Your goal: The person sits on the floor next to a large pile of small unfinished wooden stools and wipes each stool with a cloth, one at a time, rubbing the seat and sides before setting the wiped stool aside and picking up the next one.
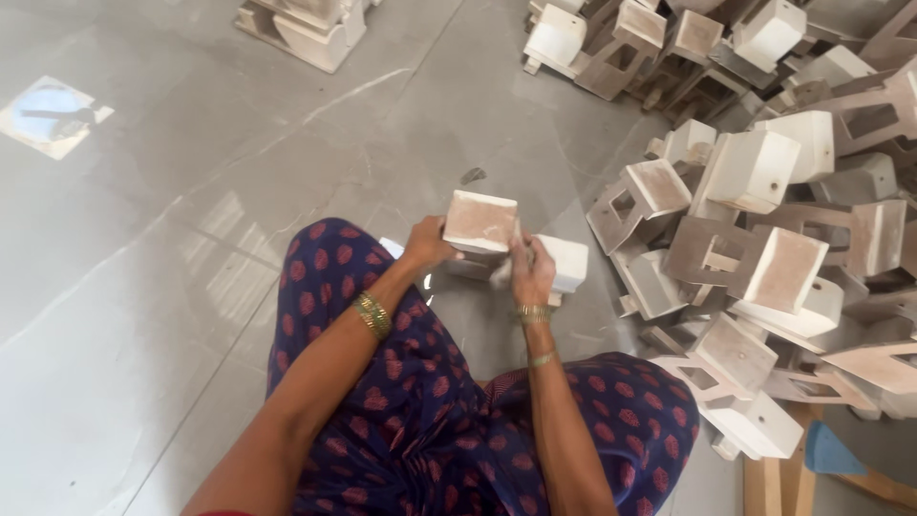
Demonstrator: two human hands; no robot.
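I sit on a grey floor with my knees spread, in dark blue cloth with red spots. My left hand (pixel 427 244) grips the left side of a pale wooden block piece (pixel 480 221) with a brownish top face, held up in front of me. My right hand (pixel 530 269) is closed against the block's right side and seems to hold a small pale wad; what it is I cannot tell. Another whitish block (pixel 567 260) lies on the floor just behind my right hand. Both wrists wear bangles.
A big heap of similar white and brown wooden pieces (pixel 755 239) fills the right side and the far right. One more stacked piece (pixel 306 27) stands at the far top. A bright light reflection (pixel 50 115) shows on the floor at left. Wooden slats (pixel 776 483) lie at bottom right.
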